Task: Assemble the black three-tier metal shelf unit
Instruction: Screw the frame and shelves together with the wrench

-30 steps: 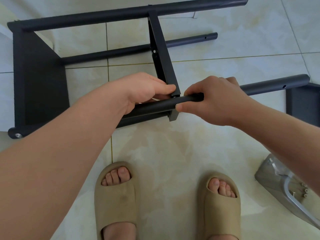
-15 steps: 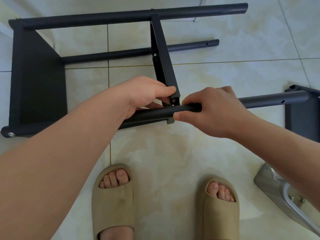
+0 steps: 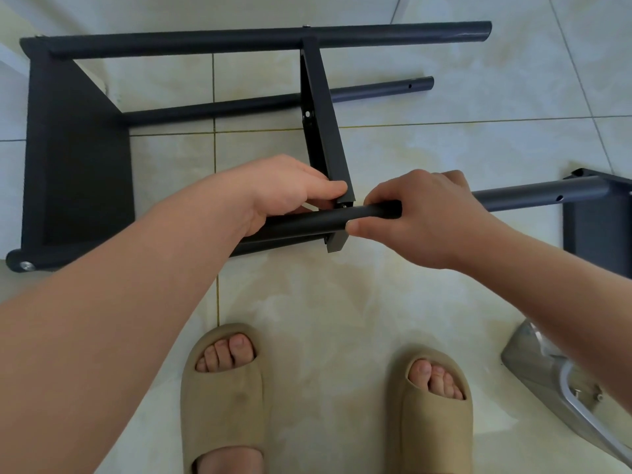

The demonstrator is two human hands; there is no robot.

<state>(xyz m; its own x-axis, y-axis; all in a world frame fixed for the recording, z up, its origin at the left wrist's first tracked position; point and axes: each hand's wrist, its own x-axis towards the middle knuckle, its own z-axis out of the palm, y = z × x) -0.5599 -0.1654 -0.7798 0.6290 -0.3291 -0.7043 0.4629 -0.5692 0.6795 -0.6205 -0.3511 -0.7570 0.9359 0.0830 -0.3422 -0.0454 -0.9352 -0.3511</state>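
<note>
The black shelf frame lies on its side on the tiled floor. Its end shelf panel (image 3: 78, 159) stands at the left, and a middle shelf panel (image 3: 323, 121) runs between the poles. My right hand (image 3: 420, 217) grips the near pole (image 3: 307, 222) just right of the middle panel's corner. My left hand (image 3: 287, 189) has its fingers curled at that same corner, where a small screw head shows; whatever it pinches there is hidden. The far pole (image 3: 239, 39) and a lower pole (image 3: 376, 92) lie beyond.
A loose black shelf panel (image 3: 602, 220) lies at the right edge under the near pole's end. A clear plastic bag (image 3: 547, 381) with small hardware sits at the lower right. My two feet in beige slippers (image 3: 222, 388) stand just below the frame.
The view has shifted slightly, so the frame sits a little lower in view. Both hands stay at the same corner joint.
</note>
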